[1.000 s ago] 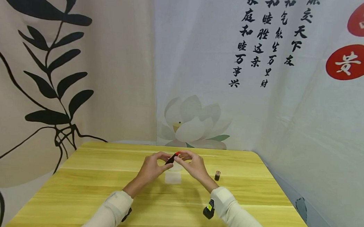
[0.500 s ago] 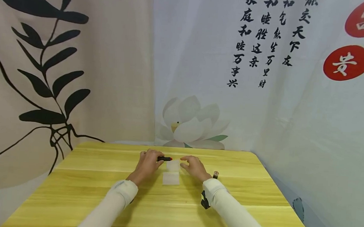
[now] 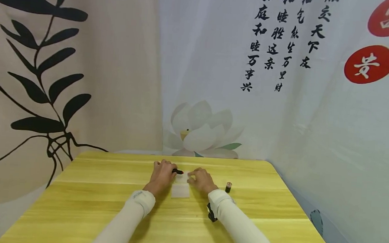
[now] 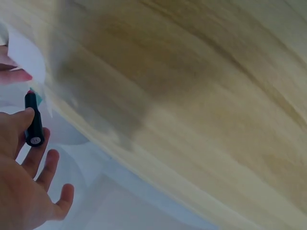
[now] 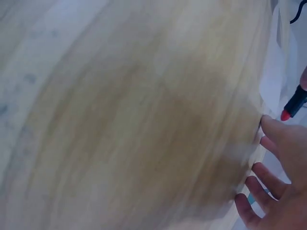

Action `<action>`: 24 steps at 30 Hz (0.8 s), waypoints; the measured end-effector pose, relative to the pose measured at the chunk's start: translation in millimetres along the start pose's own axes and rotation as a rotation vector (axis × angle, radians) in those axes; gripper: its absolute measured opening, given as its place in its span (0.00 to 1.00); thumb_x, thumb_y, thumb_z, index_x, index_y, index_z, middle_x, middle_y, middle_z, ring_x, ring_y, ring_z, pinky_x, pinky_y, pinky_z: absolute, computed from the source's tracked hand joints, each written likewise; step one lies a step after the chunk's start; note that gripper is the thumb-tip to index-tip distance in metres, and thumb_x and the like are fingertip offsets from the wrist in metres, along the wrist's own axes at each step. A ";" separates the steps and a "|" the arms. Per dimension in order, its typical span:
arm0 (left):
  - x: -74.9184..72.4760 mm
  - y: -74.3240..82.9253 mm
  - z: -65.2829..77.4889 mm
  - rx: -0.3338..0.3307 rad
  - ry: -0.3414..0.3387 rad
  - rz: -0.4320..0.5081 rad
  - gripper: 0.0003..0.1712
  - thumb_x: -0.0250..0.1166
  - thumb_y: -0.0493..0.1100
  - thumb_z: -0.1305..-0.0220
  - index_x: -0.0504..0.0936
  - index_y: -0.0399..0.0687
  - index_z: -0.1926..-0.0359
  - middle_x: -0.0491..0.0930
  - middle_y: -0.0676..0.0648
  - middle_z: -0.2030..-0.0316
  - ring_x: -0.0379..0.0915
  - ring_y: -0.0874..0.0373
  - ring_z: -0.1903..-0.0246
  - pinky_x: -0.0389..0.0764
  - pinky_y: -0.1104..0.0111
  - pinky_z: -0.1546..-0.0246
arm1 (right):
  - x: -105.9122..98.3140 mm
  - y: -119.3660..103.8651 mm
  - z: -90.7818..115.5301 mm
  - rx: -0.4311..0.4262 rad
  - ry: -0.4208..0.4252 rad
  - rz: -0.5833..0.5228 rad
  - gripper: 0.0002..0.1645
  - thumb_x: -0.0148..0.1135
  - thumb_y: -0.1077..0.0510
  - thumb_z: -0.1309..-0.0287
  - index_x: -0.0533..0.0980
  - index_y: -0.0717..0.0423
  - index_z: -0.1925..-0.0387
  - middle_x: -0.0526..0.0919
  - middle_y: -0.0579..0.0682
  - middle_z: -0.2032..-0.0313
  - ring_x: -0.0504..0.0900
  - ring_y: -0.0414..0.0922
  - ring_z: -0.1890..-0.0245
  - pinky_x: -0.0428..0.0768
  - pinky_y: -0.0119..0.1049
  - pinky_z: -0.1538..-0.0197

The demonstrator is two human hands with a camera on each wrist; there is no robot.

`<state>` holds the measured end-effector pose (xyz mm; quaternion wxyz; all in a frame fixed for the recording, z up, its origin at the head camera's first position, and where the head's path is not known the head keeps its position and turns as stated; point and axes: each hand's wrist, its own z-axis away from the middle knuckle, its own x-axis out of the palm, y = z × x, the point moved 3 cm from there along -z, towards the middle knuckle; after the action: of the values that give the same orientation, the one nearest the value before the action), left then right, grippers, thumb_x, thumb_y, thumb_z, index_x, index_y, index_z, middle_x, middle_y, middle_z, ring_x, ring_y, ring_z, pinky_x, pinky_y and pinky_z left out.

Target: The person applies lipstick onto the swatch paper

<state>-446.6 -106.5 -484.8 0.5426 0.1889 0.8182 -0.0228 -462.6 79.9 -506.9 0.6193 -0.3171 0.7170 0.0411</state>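
Observation:
My left hand [image 3: 161, 176] pinches a lipstick [image 3: 178, 171], a black tube with a red tip pointing right, above a white paper sheet [image 3: 181, 179]. In the left wrist view, the thumb and fingers hold the lipstick's tube [image 4: 33, 124], with the other fingers spread. At the sheet's right side is my right hand [image 3: 202, 181], its fingertips low by the edge. The right wrist view has this hand [image 5: 283, 163] with loosely bent fingers beside the lipstick's red tip [image 5: 285, 115]; nothing shows in its grasp. A second white sheet [image 3: 180, 190] lies nearer on the table.
A small dark cap-like cylinder with a lighter top [image 3: 228, 187] stands right of my right hand. The yellow wooden table [image 3: 102, 212] ends at a printed cloth backdrop [image 3: 203, 81] behind and to the right.
At first both hands were together at the lipstick. They have since parted: the left hand keeps the lipstick, lowered and turned nearly level, while the right hand has come down beside the far sheet.

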 end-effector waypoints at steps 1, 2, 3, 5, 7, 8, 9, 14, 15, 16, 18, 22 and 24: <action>1.4 -0.8 -0.7 -0.002 0.008 -0.004 0.07 0.75 0.44 0.35 0.91 0.53 0.56 0.86 0.49 0.62 0.77 0.47 0.58 0.71 0.43 0.45 | -1.2 -1.6 0.3 -0.004 0.003 0.003 0.19 0.70 0.53 0.32 0.86 0.55 0.44 0.82 0.59 0.42 0.79 0.60 0.41 0.82 0.56 0.45; 2.5 -1.4 -1.5 -0.004 0.015 -0.008 0.07 0.75 0.44 0.35 0.91 0.53 0.56 0.87 0.49 0.62 0.77 0.47 0.58 0.71 0.43 0.45 | -2.4 -3.0 0.5 -0.006 0.004 0.002 0.18 0.70 0.53 0.32 0.86 0.55 0.44 0.82 0.60 0.42 0.79 0.60 0.41 0.82 0.56 0.45; 3.5 -1.9 -2.4 -0.006 0.020 -0.013 0.06 0.75 0.44 0.35 0.91 0.53 0.57 0.87 0.49 0.62 0.77 0.47 0.58 0.71 0.43 0.46 | -3.6 -4.3 0.6 -0.011 0.010 0.004 0.18 0.70 0.53 0.32 0.86 0.55 0.45 0.82 0.60 0.42 0.79 0.61 0.42 0.82 0.56 0.46; 5.2 -2.3 -3.6 -0.014 0.020 -0.015 0.06 0.74 0.44 0.34 0.91 0.53 0.56 0.87 0.48 0.61 0.77 0.47 0.57 0.71 0.44 0.45 | -5.4 -6.1 1.2 -0.015 0.012 0.011 0.18 0.71 0.53 0.33 0.86 0.55 0.46 0.82 0.60 0.43 0.80 0.60 0.42 0.83 0.55 0.47; 6.9 -2.1 -4.7 -0.016 0.016 -0.017 0.06 0.74 0.44 0.34 0.91 0.53 0.56 0.87 0.48 0.61 0.78 0.47 0.57 0.71 0.43 0.45 | -5.8 -6.6 1.5 -0.010 0.008 0.011 0.17 0.71 0.53 0.33 0.87 0.55 0.46 0.82 0.60 0.43 0.80 0.60 0.43 0.83 0.55 0.47; 8.0 -1.8 -5.1 -0.016 0.013 -0.018 0.06 0.74 0.44 0.34 0.91 0.53 0.56 0.87 0.48 0.61 0.78 0.46 0.57 0.72 0.43 0.46 | -5.5 -6.3 1.6 -0.007 0.007 0.010 0.17 0.71 0.53 0.33 0.87 0.55 0.46 0.82 0.60 0.43 0.80 0.60 0.43 0.83 0.54 0.46; 9.1 -1.6 -5.5 -0.016 0.011 -0.019 0.06 0.74 0.44 0.34 0.91 0.53 0.56 0.87 0.48 0.62 0.78 0.46 0.57 0.72 0.43 0.47 | -5.0 -5.8 1.6 -0.004 0.006 0.010 0.17 0.72 0.53 0.33 0.87 0.55 0.46 0.82 0.60 0.43 0.80 0.59 0.43 0.83 0.54 0.46; 13.9 -0.8 -7.1 -0.023 0.003 -0.034 0.05 0.74 0.44 0.34 0.91 0.52 0.58 0.87 0.47 0.63 0.77 0.46 0.58 0.72 0.43 0.48 | -0.3 -3.9 0.6 0.004 -0.006 0.002 0.18 0.72 0.53 0.33 0.87 0.55 0.46 0.82 0.60 0.43 0.81 0.58 0.43 0.84 0.53 0.47; 14.8 -0.8 -7.4 -0.025 0.001 -0.038 0.05 0.74 0.44 0.34 0.91 0.51 0.59 0.86 0.47 0.63 0.77 0.46 0.58 0.72 0.43 0.48 | 0.5 -3.8 0.3 0.002 -0.008 0.005 0.18 0.72 0.53 0.34 0.87 0.54 0.46 0.82 0.60 0.43 0.81 0.58 0.43 0.84 0.53 0.47; 15.6 -0.8 -7.7 -0.028 -0.001 -0.043 0.04 0.74 0.44 0.34 0.91 0.51 0.59 0.87 0.47 0.64 0.77 0.46 0.58 0.72 0.44 0.47 | 1.1 -3.9 0.2 0.000 -0.010 0.007 0.18 0.72 0.53 0.34 0.87 0.54 0.46 0.82 0.60 0.43 0.81 0.58 0.43 0.84 0.53 0.48; 17.2 -1.2 -8.1 -0.028 0.002 -0.056 0.04 0.75 0.43 0.35 0.91 0.50 0.61 0.87 0.47 0.64 0.78 0.46 0.59 0.72 0.43 0.47 | 1.4 -4.1 0.3 -0.004 -0.011 0.016 0.18 0.72 0.52 0.33 0.87 0.54 0.46 0.82 0.59 0.43 0.81 0.57 0.43 0.84 0.52 0.48; 19.4 -1.6 -9.0 -0.018 -0.005 -0.072 0.03 0.75 0.42 0.34 0.91 0.50 0.61 0.86 0.46 0.65 0.77 0.46 0.59 0.71 0.43 0.47 | -2.2 -5.1 1.4 -0.004 -0.009 0.026 0.18 0.72 0.52 0.33 0.87 0.53 0.46 0.83 0.58 0.43 0.81 0.57 0.43 0.84 0.53 0.47; 19.6 -1.3 -9.7 -0.009 -0.005 -0.073 0.03 0.74 0.43 0.34 0.91 0.50 0.62 0.86 0.46 0.65 0.77 0.46 0.59 0.71 0.43 0.47 | -4.8 -5.2 1.8 0.000 -0.007 0.022 0.18 0.71 0.52 0.33 0.87 0.54 0.46 0.83 0.58 0.43 0.81 0.58 0.43 0.83 0.53 0.46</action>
<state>-462.2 -99.8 -498.6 0.5442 0.1563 0.8234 -0.0394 -458.2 78.6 -501.2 0.6215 -0.3089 0.7182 0.0490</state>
